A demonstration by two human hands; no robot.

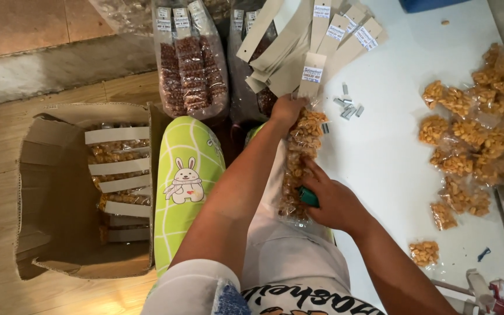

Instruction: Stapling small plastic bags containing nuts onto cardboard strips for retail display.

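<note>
My left hand (pixel 287 111) grips the top of a long string of small clear packets of yellow-brown nuts (pixel 298 157), just below its beige card header (pixel 312 74). My right hand (pixel 333 201) holds the lower part of the same string and also has a teal tool (pixel 308 197), probably a stapler, in its palm. The string hangs over my lap, between my green-patterned knee (pixel 186 175) and the white table (pixel 380 157).
A cardboard box (pixel 53 192) at the left holds finished strings with card headers. Bags of dark nuts (pixel 192 70) and loose card headers (pixel 333 32) lie ahead. Staple strips (pixel 348 106) and several small nut packets (pixel 479 128) lie on the table.
</note>
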